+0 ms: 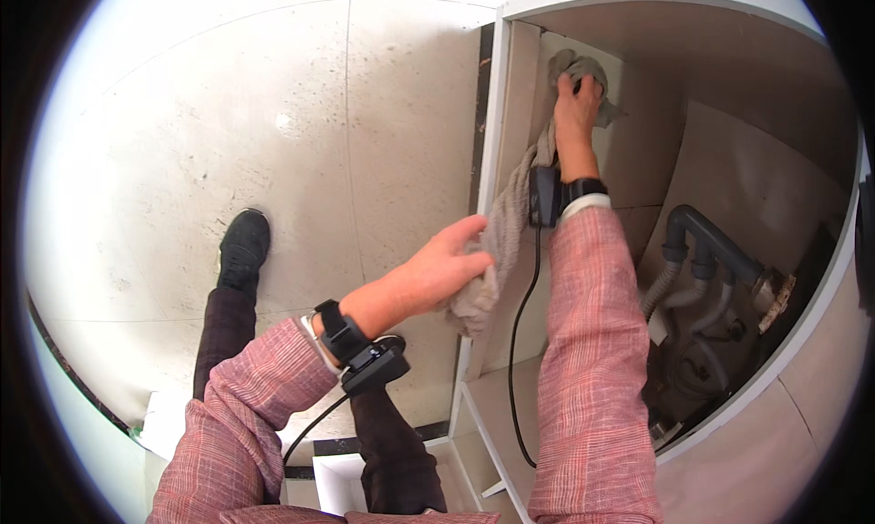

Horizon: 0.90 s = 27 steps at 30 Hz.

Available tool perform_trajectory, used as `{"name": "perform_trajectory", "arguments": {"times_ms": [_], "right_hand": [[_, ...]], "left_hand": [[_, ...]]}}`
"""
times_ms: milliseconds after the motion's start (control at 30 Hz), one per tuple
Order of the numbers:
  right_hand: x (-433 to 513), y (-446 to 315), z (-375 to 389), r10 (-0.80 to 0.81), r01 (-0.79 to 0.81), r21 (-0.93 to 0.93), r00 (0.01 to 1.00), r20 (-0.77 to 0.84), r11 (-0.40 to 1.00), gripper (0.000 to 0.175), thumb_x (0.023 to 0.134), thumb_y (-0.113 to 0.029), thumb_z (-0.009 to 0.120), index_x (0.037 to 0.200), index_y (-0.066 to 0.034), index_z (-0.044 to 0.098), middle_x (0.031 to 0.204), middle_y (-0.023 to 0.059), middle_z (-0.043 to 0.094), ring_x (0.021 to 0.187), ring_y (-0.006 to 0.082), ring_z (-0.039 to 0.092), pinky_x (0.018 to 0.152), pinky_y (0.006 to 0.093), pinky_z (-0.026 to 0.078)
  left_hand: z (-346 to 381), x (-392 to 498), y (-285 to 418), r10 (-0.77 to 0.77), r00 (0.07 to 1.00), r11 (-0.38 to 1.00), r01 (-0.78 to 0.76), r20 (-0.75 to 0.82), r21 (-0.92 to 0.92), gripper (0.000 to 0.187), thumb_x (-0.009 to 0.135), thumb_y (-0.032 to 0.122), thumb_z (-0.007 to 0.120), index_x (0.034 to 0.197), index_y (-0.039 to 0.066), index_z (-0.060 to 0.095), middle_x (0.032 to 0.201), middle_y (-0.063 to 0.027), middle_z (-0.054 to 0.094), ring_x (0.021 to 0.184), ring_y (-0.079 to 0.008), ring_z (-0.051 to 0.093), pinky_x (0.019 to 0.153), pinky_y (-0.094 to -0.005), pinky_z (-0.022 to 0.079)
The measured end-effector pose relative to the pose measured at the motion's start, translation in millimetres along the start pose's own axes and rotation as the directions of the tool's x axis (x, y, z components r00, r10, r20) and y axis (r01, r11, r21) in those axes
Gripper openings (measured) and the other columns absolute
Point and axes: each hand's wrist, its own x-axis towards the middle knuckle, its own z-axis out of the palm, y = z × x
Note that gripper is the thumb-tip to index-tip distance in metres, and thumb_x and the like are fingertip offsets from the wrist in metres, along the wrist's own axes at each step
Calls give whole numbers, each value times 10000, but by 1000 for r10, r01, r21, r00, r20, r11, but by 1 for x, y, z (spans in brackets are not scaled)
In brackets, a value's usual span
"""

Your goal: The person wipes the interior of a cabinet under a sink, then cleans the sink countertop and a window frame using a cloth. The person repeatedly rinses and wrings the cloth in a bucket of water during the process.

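Note:
A long grey-beige cloth [509, 216] hangs between my hands at the cabinet's opening. My right hand [577, 110] presses a bunched end of it against the tiled surface inside the cabinet, fingers closed on the fabric. Lower and to the left, my left hand [454, 261] is at the other end, with the thumb and a finger spread and the cloth in its palm; some fingers are hidden behind the cloth. Black straps with small devices and cables sit on both wrists.
Grey drain pipes [714, 240] and corrugated hoses stand inside the cabinet at the right. A white frame [493, 114] edges the opening. Tiled floor [294, 148] with dark specks lies left, under a black shoe [245, 244]. A white bin [340, 483] stands near my legs.

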Motion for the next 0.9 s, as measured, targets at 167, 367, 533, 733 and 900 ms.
{"name": "perform_trajectory", "arguments": {"times_ms": [167,367,533,733,900], "right_hand": [[20,-17,15,-126,97,-329,990,-67,939,187,785,-183,594,777,3,614,764,203,603,783,421,585,680,524,467],[24,-27,16,25,23,-174,962,272,984,236,810,-213,572,1004,-97,641,1181,166,529,1071,402,506,873,550,426],[10,1,11,264,-244,-105,920,289,964,269,826,-268,585,1025,-91,622,1253,178,466,1159,426,445,893,623,383],[29,7,14,174,-103,-294,958,228,950,217,798,-171,600,988,-78,650,1210,184,452,1144,403,453,852,560,407],[30,-3,5,-161,211,-144,942,296,967,188,786,-146,610,953,-71,650,1110,165,519,1075,393,491,844,534,419]], "left_hand": [[-14,10,57,-32,999,980,23,-39,-200,412,833,62,539,1242,10,522,1018,-35,616,865,-101,577,743,-247,492],[-1,1,29,-40,998,993,34,-44,-115,425,843,49,541,1265,23,508,1095,-51,588,894,-119,584,784,-257,498],[12,0,11,-66,998,994,64,-17,-86,429,842,35,543,1267,11,495,1063,-42,580,906,-118,576,789,-257,489],[-8,14,42,-39,998,998,41,38,-55,441,842,46,547,1278,8,490,1064,-51,583,882,-124,576,759,-265,496],[-15,22,41,-80,996,992,84,45,-96,450,843,49,549,1288,9,491,1058,-54,584,874,-124,572,759,-267,496]]}}
